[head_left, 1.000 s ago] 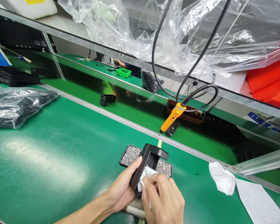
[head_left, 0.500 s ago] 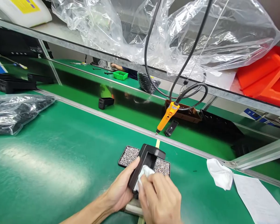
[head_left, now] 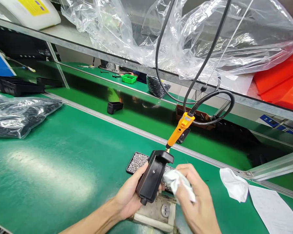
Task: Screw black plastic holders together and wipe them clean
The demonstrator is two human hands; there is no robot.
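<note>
My left hand (head_left: 130,198) is closed around a black plastic housing (head_left: 151,178), held tilted with its hollow side up; a small round metal spot shows inside. In my right hand (head_left: 197,198) a crumpled white cloth (head_left: 178,182) is pinched, just right of the housing and apart from it. Behind the housing lie two dark trays of small metal parts, the left tray (head_left: 137,162) mostly visible, the right one partly covered by the cloth. Under my hands sits a worn fixture block (head_left: 156,211) with a round metal disc.
A yellow electric screwdriver (head_left: 180,130) hangs on its cable just behind the housing. Another white cloth (head_left: 234,185) and a paper sheet (head_left: 274,208) lie at right. A bag of black parts (head_left: 21,113) is at left. Plastic bags and a red bin (head_left: 280,81) occupy the shelf above.
My right hand with the cloth has moved out of the housing to the right, uncovering its inside. The left hand still holds the housing. The hanging screwdriver appears slightly lower and farther right.
</note>
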